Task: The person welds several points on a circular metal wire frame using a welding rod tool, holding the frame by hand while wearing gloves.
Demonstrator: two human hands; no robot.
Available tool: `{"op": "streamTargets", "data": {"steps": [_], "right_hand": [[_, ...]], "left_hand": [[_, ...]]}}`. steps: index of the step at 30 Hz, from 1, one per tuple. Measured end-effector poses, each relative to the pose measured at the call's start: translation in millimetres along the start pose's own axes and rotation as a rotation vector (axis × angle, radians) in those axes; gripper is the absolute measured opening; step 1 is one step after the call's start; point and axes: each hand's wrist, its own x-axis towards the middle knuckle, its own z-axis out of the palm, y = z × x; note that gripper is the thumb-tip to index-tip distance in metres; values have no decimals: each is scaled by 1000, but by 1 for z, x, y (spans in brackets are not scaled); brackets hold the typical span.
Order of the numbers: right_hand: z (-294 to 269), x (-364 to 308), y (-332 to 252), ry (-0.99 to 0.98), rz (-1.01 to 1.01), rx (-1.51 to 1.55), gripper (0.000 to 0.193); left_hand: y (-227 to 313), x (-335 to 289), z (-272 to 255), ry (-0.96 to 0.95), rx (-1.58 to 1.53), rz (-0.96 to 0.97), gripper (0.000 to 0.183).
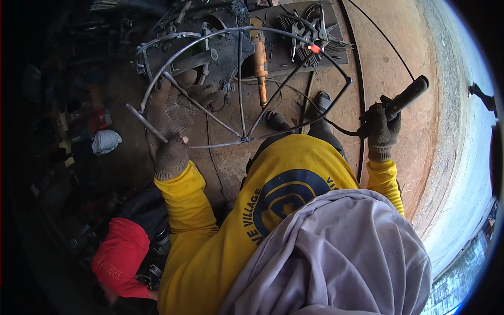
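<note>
My left hand [172, 159], in a brown knit glove, closes around one end of a curved metal rod frame [241, 84]. The frame is a round hoop with straight rods meeting at its near edge. A joint on its far right side glows orange-red [313, 48]. Off to the right, my right hand [381, 128], also gloved, grips a black welding electrode holder [407, 98]. A thin electrode [386, 37] reaches up and away from it, apart from the frame. Past my left hand is a brown glove-like shape [178, 113]; I cannot tell whether a hand fills it.
A dark metal worktop [336, 59] lies beyond the frame, with an orange power tool [261, 65], locking pliers [323, 32] and several thin rods. A cable [338, 127] crosses near my feet. A person in red [122, 252] is low at the left.
</note>
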Motion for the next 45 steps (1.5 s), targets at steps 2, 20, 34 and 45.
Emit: {"op": "streamTargets", "data": {"steps": [2, 20, 34, 45], "right_hand": [[0, -3, 4, -18, -3, 4, 34], [3, -17, 4, -35, 45, -27, 36], [2, -36, 4, -161, 23, -95, 42], [1, -42, 11, -489, -120, -519, 67]], "left_hand": [[6, -1, 1, 3, 30, 25, 96], [7, 3, 6, -32, -72, 61, 96], [-47, 15, 3, 180, -291, -251, 78], [-80, 20, -10, 248, -491, -329, 54]]}}
